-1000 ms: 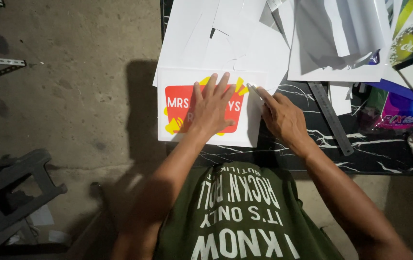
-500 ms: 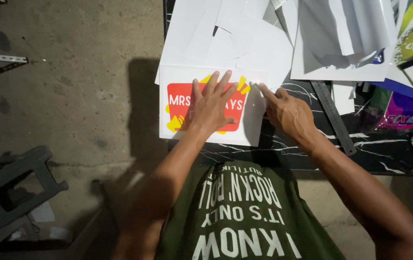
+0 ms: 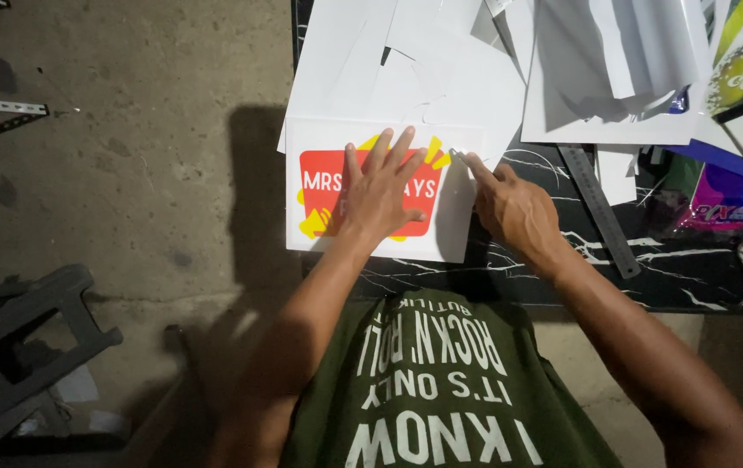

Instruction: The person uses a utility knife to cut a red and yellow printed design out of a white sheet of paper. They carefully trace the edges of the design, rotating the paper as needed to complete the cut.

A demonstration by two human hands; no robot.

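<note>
**Hand pressed flat on printed sheet at the surface's corner**

Left hand [image 3: 382, 198] lies with fingers [image 3: 402, 147] spread open, flat on the red-and-yellow printed sheet [image 3: 319, 186]; right hand [image 3: 514, 208] pinches a thin blade-like tool [image 3: 456, 156], hard to make out, at the sheet's upper right corner; the sheet sits at the dark marbled surface [image 3: 648, 269], its left edge overhanging bare concrete floor [image 3: 129, 173]; loose white papers [image 3: 441, 69] crowd behind; a metal ruler [image 3: 598, 208] lies right.

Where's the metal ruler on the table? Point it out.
In the head view the metal ruler lies slanted on the dark marbled table, right of the right hand, its upper end tucked under the white sheets.
</note>
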